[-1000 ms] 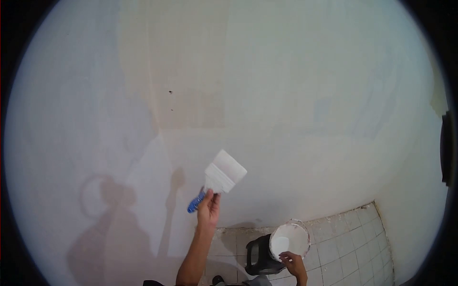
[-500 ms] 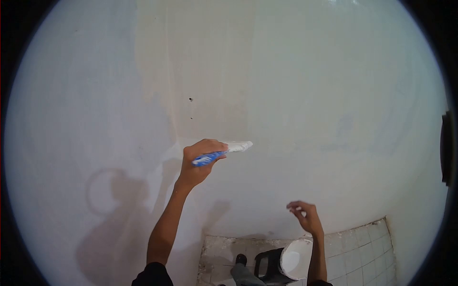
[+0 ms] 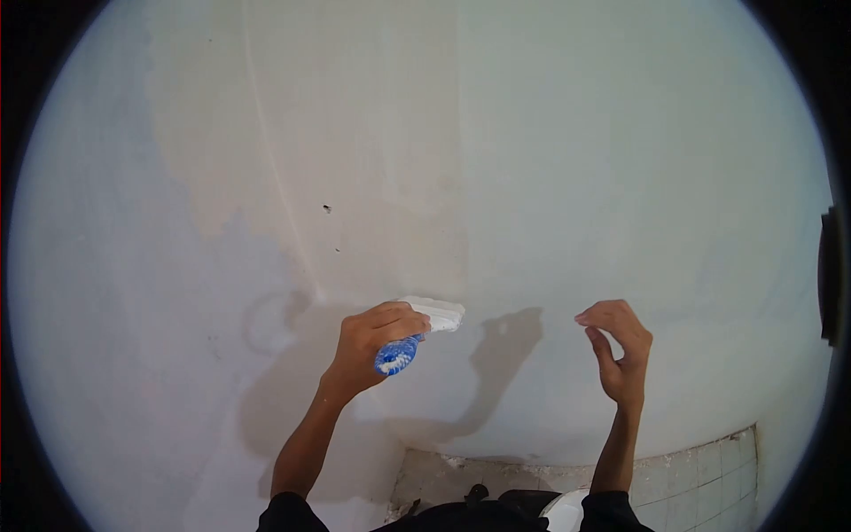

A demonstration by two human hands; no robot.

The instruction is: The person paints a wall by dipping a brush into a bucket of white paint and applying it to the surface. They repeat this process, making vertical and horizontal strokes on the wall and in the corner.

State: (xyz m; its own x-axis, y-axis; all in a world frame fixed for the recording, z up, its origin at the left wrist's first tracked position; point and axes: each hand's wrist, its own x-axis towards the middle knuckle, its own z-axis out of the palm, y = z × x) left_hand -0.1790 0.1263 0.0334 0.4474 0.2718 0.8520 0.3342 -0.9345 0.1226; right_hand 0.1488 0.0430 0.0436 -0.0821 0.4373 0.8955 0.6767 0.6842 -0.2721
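Observation:
My left hand (image 3: 372, 344) is closed round a paintbrush (image 3: 434, 314). Its blue handle, smeared with white, points down toward me, and its broad head is coated white. That head is at the wall (image 3: 550, 204), near the corner and below two small dark holes (image 3: 327, 209). To the right, my right hand (image 3: 623, 341) is raised in front of the wall with nothing visible in it. Its fingers are loosely curved, with thumb and forefinger slightly apart at the tips.
On the left, another wall (image 3: 133, 355) meets this one at a corner. Patches of beige and pale white differ in tone. Below lie the tiled floor (image 3: 700, 474) and part of a white bucket (image 3: 566, 512). A dark object (image 3: 829, 275) stands at the right edge.
My right hand has risen and moved right. The paintbrush has come a little lower in view, its handle now pointing more toward me. My view has shifted, showing less floor and bucket.

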